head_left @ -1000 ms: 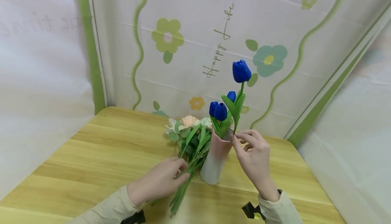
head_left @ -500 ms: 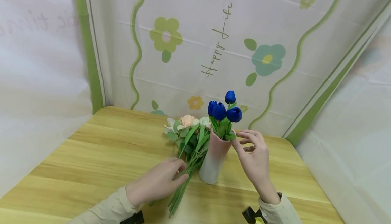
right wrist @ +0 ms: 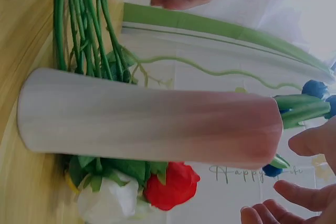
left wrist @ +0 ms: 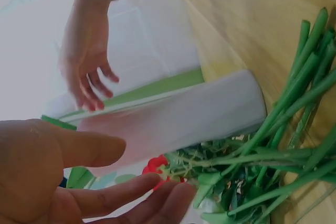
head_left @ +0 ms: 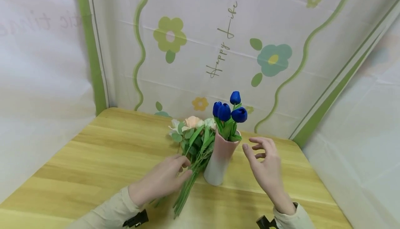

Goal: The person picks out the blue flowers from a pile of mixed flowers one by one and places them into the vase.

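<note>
A tall vase, pink at the top fading to white, stands upright on the table. Several blue tulips with green leaves rise from its mouth. My right hand is just right of the rim, fingers loosely bent, holding nothing. Over the stems of a flower bunch lying left of the vase hovers my left hand, its fingers relaxed and without anything between them. In the right wrist view, a red flower and a white flower of the bunch show behind the vase.
The wooden table has rounded back corners. A white curtain with printed flowers hangs behind it, and pale cloth walls stand at both sides. Dark camera mounts sit at the wrists.
The blue tulip that my right hand pinched has gone down into the vase beside the others. The right hand has let go and drawn back to the right. My left hand has barely moved.
</note>
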Demonstrator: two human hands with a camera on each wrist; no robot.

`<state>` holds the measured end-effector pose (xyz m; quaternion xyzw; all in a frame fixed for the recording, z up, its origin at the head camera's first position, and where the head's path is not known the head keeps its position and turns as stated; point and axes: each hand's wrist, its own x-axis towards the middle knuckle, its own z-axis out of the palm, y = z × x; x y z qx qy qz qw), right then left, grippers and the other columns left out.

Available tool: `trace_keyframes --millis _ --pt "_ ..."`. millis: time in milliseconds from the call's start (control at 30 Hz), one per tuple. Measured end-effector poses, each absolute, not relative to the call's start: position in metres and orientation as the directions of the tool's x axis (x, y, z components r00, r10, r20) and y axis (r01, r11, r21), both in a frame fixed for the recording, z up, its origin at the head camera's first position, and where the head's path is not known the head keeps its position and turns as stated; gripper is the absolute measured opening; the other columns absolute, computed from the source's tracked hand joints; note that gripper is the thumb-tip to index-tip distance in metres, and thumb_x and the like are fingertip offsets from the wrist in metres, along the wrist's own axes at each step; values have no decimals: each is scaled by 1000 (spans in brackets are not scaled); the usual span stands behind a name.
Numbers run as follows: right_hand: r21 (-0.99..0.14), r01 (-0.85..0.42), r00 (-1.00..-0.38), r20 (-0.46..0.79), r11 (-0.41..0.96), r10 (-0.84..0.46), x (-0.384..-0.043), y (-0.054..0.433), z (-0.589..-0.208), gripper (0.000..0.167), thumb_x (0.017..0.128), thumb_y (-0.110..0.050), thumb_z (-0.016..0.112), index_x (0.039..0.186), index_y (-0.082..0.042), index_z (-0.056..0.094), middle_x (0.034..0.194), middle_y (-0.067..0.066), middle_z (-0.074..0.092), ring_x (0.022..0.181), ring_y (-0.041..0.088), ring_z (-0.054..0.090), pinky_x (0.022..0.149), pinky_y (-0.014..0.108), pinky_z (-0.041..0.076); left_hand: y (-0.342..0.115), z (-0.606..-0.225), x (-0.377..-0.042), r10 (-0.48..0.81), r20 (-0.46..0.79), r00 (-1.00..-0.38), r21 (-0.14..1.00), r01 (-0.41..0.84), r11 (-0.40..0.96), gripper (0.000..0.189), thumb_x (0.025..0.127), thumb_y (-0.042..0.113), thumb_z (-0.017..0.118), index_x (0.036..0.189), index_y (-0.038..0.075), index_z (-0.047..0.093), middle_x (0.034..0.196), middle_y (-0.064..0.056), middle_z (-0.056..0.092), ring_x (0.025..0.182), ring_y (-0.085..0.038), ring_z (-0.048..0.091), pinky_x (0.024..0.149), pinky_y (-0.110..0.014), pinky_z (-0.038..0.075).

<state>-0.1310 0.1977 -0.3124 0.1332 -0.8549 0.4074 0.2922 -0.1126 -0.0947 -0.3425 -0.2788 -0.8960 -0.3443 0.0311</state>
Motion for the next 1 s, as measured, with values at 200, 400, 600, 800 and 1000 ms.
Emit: trace_keyframes --millis 200,400,600,800,1000 --pt "-556 -452 -792 610 697 -28 -129 214 -322 29 94 -17 69 116 2 64 121 10 57 104 22 54 75 21 49 -102 -347 -119 379 331 -864 591 503 630 11 95 12 64 103 5 68 103 -6 64 92 -19 62 78 -37 53" --pt "-538 -411 -823 566 736 -45 -130 220 -330 44 96 -25 66 128 4 57 136 15 49 123 33 46 90 47 43 -119 -361 -132 281 429 -859 537 492 685 28 92 11 69 116 -1 64 123 -20 59 116 -36 55 94 -50 46" --pt "-562 -377 -861 505 736 -55 -131 227 -334 61 96 -32 65 141 3 44 148 19 37 132 41 35 98 61 34 -140 -368 -147 240 541 -806 458 521 720 42 90 8 71 127 -6 57 138 -29 46 127 -47 42 100 -57 38" --pt "-521 -392 -867 484 758 -115 -140 235 -335 78 94 -36 67 155 -10 26 160 8 20 142 38 21 102 68 23 -158 -367 -155 195 581 -790 401 487 776 51 89 7 71 134 -6 51 147 -32 33 134 -55 25 104 -69 19" --pt "-409 -447 -823 536 796 -188 -148 244 -336 90 90 -38 71 157 -9 18 162 10 11 145 38 10 108 65 13 -176 -368 -157 165 586 -794 334 421 843 54 90 14 71 137 0 52 150 -32 27 137 -57 14 100 -77 5"
